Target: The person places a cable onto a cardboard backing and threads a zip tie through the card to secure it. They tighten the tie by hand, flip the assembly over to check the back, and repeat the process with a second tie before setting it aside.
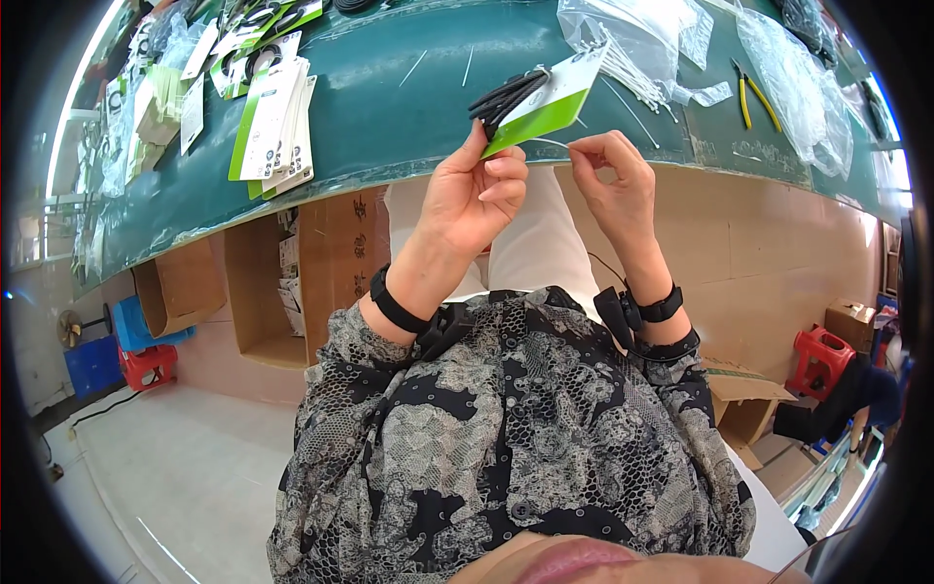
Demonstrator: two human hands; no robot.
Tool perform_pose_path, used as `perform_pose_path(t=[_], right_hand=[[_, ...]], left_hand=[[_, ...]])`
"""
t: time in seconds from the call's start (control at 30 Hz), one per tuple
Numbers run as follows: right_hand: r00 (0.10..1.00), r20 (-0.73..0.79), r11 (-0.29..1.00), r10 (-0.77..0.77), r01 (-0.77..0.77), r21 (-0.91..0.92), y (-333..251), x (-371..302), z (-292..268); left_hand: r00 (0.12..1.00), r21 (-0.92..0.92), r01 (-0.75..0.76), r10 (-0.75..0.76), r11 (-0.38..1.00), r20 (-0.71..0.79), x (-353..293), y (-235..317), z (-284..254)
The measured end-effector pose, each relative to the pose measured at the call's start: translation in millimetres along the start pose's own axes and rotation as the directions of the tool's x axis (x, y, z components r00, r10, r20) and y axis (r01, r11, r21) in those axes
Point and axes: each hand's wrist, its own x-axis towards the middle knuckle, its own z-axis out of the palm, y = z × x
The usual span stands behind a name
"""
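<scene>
My left hand grips a white and green packaging card by its near end, above the table edge. A coiled black cable lies against the card's face. To the right, my right hand pinches the end of a thin white cable tie between thumb and fingertip. The tie runs toward the card's underside, where the rest of it is hidden.
On the green table lie stacked blank cards at left, loose cable ties and plastic bags beyond my hands, and yellow-handled pliers at right. Cardboard boxes stand below the table.
</scene>
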Motion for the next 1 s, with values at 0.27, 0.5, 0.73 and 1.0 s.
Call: perform_pose_path(t=[0.27, 0.5, 0.73, 1.0], right_hand=[[0.955, -0.038, 0.953, -0.294, 0.291, -0.081, -37, 8, -8], [0.886, -0.064, 0.881, -0.46, 0.445, -0.16, -49, 11, -10], [0.862, -0.094, 0.859, -0.499, 0.477, -0.183, -45, 10, 0], [0.866, -0.106, 0.868, -0.488, 0.469, -0.164, -46, 9, 4]], left_hand=[[0.974, -0.286, 0.118, -0.055, 0.951, 0.221, -7, -2, 10], [0.941, -0.412, 0.121, 0.028, 0.903, 0.336, -7, -7, 14], [0.926, -0.42, 0.143, 0.029, 0.896, 0.377, -10, -8, 19], [0.927, -0.426, 0.13, 0.043, 0.896, 0.373, -11, -9, 20]])
